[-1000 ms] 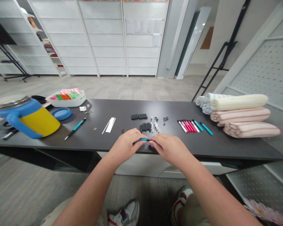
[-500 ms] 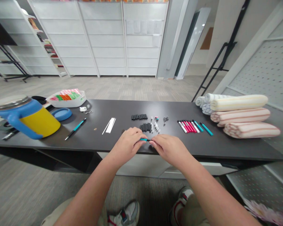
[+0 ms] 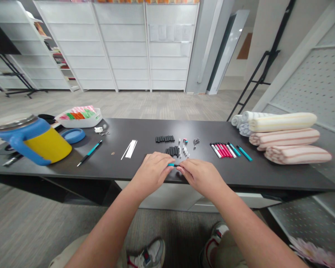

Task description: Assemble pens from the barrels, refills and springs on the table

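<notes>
Above the front edge of the dark table, my left hand [image 3: 155,168] is closed around the teal barrel of a pen [image 3: 171,164]. My right hand [image 3: 198,172] pinches the black end of that same pen, and the fingers of both hands hide much of it. Just beyond my hands lie black grip tubes [image 3: 172,150] in a row, with a second row of black tubes [image 3: 165,139] farther back. Small white parts [image 3: 185,150] and tiny metallic pieces [image 3: 196,142] lie beside them. To the right are pink, white and teal pen barrels [image 3: 225,149].
White thin sticks [image 3: 130,149] and a teal-and-black pen [image 3: 89,153] lie to the left. A blue-and-yellow mug [image 3: 48,143], a blue lid [image 3: 73,135] and a white basket [image 3: 93,120] stand at far left. Rolled towels [image 3: 290,137] are stacked at the right end of the table [image 3: 147,126].
My left hand has shifted very slightly to the right along with the teal barrel. My right hand looks the same, still on the black end.
</notes>
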The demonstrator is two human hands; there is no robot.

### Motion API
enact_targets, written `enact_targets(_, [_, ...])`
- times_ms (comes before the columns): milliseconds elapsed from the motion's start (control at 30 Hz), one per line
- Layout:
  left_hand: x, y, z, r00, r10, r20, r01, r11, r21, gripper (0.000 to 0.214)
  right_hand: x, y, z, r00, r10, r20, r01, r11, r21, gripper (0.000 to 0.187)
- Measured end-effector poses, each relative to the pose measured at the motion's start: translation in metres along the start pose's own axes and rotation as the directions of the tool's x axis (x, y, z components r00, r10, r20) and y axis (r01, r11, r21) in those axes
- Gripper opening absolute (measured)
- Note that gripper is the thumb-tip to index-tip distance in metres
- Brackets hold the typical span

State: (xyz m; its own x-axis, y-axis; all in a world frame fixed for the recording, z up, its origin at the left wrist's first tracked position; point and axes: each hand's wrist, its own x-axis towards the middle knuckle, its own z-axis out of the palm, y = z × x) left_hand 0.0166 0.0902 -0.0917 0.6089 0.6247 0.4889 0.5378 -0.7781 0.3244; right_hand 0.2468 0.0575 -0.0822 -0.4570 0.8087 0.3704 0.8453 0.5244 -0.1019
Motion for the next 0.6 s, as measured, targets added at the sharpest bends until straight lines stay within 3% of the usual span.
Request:
enact_targets(233, [0.0007,0.0015,-0.0003,1.000,0.010,0.007,-0.011,0.999,0.052,0.010,0.0002,-0.0018,-0.0006,0.999,-0.001,0.034,0.001,1.000,-0.007,0.030])
enact_targets(400, [-0.0007,0.0028,-0.0005,0.999,0.047,0.000,-0.047,0.992,0.118,0.027,0.0002,-0.0023,-0.0008,1.000,0.000,-0.004,0.000,1.000,-0.029,0.030])
enact_targets(600, [-0.0009,0.0006,0.0014,0.998,0.066,-0.012,-0.064,0.990,0.127,0.015,0.0004,-0.0035,0.0003,1.000,-0.004,0.006,0.004,1.000,-0.029,0.032])
